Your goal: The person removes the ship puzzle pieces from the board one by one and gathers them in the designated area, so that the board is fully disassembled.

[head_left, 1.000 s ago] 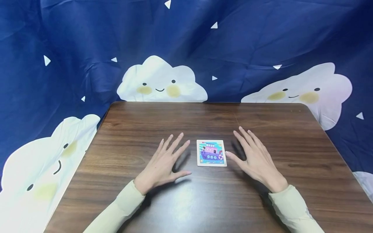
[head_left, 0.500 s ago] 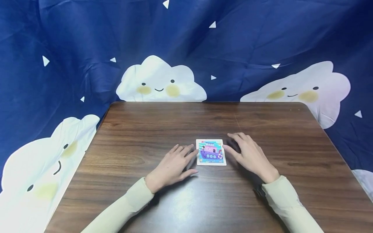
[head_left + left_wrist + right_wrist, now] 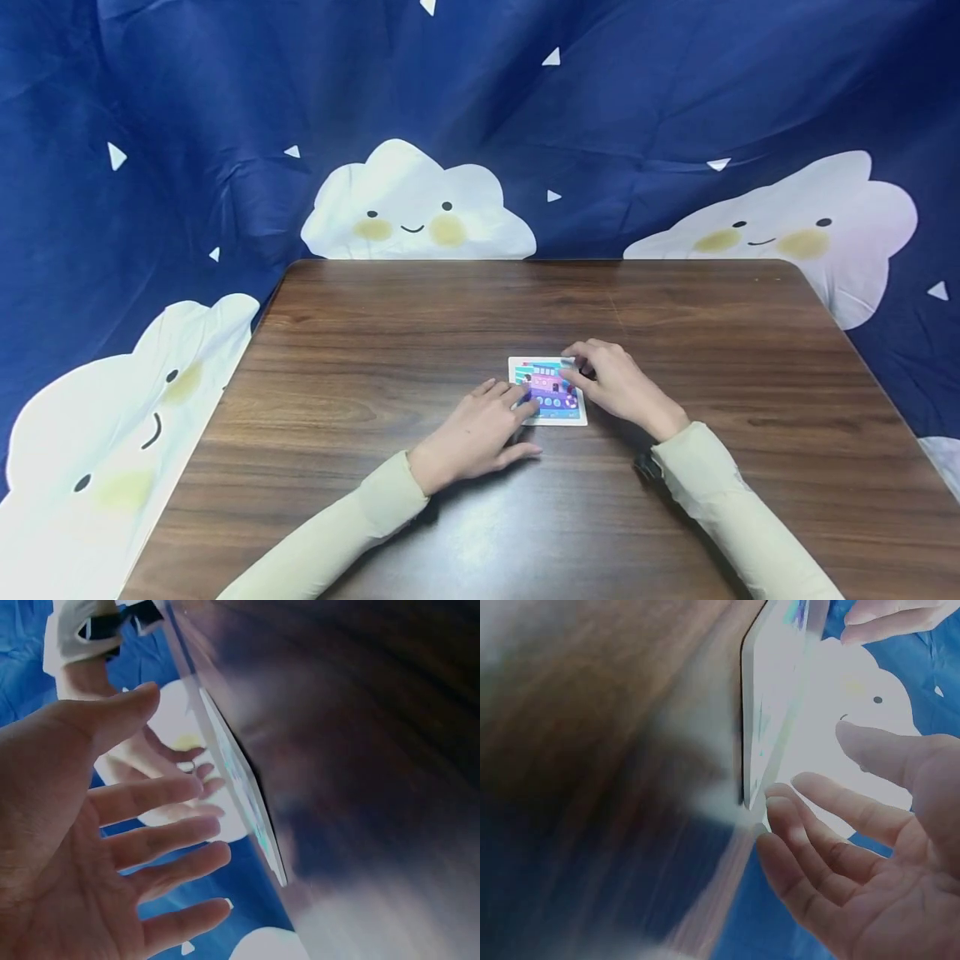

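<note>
A square picture board with a white border and a purple and pink boat lies flat on the brown table. My left hand reaches over its left side, fingers loosely extended across the picture. In the left wrist view, that hand shows a spread palm holding nothing. At the board's upper right corner is my right hand, with its thumb over the picture and its fingers bent. The right wrist view shows this hand with loosely bent fingers, close to the board's edge, nothing between them.
The wooden table extends around the board on all sides. Behind it hangs a dark blue cloth with smiling white clouds and small triangles. A dark band is at my right wrist.
Both hands have moved inward. The left hand has gone right over the board's left side; the right hand has gone left to its upper right corner, fingers more bent. The board has stayed about in place.
</note>
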A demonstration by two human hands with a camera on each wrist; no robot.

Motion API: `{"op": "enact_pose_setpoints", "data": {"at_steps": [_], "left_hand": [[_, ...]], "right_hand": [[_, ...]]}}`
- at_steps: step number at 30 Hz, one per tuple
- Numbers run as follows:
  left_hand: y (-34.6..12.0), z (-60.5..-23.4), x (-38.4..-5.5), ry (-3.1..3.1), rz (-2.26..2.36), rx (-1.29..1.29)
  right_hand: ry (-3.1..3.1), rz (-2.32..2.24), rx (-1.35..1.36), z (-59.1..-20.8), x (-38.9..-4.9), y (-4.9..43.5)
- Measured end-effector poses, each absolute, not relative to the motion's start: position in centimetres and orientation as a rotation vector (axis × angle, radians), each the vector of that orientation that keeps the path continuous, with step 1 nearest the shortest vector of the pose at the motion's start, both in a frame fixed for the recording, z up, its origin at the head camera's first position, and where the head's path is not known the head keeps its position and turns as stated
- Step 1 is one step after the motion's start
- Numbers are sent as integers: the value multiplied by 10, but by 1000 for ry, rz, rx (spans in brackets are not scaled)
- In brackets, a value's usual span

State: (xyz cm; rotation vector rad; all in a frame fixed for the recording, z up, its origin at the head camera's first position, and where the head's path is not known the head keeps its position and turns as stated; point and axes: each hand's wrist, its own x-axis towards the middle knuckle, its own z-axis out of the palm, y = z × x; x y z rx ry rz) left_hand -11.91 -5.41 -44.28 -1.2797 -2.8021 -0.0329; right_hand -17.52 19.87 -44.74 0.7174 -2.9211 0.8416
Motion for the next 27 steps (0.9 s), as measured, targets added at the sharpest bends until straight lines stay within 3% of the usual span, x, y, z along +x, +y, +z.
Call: {"op": "enact_pose_setpoints", "data": {"at_steps": [27], "left_hand": [[-46,-454,-115,-2839,68,-1332]], "right_hand": [[-3035,744,985,-451,-202,163]]}}
